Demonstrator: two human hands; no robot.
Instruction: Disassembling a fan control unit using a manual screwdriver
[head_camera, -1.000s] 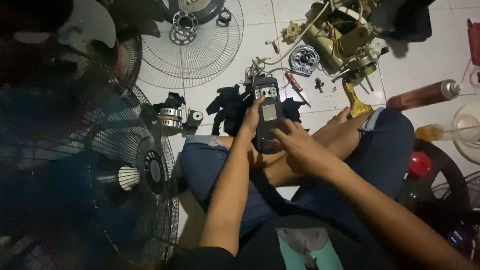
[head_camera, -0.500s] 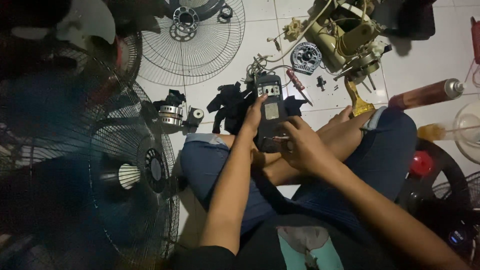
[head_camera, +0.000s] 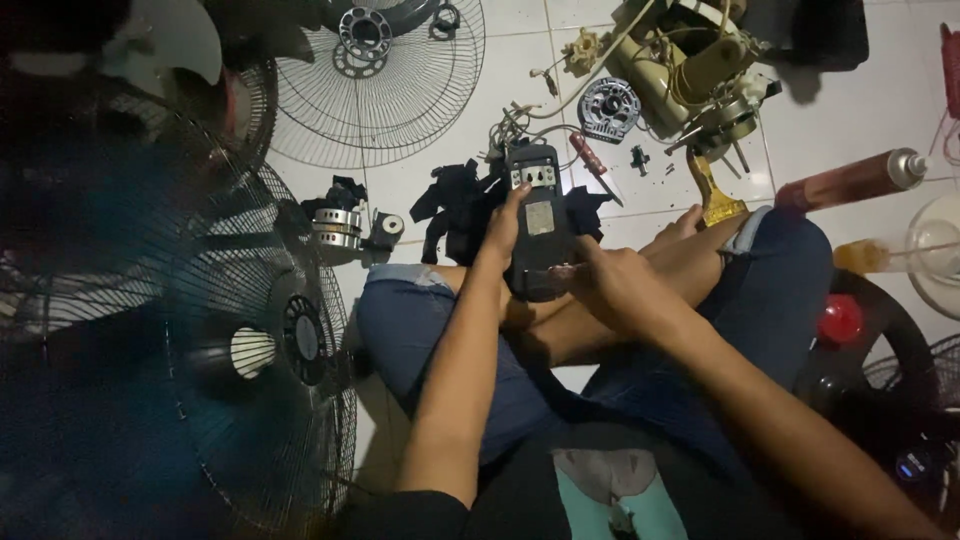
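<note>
We grip the dark fan control housing (head_camera: 537, 225) over our lap: left hand (head_camera: 503, 228) steadying its side, right hand (head_camera: 612, 290) clasping the lower end. Keep it level, pressing gently.

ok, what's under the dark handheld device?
Under the dark handheld device are the person's crossed bare legs and, at its far end, a black cloth on the tile. Whatever sits directly beneath its body is covered.

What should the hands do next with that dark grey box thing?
Probably keep the dark housing steady on the lap and work at its lower edge: the left hand grips its side while the right hand pinches there.
</note>
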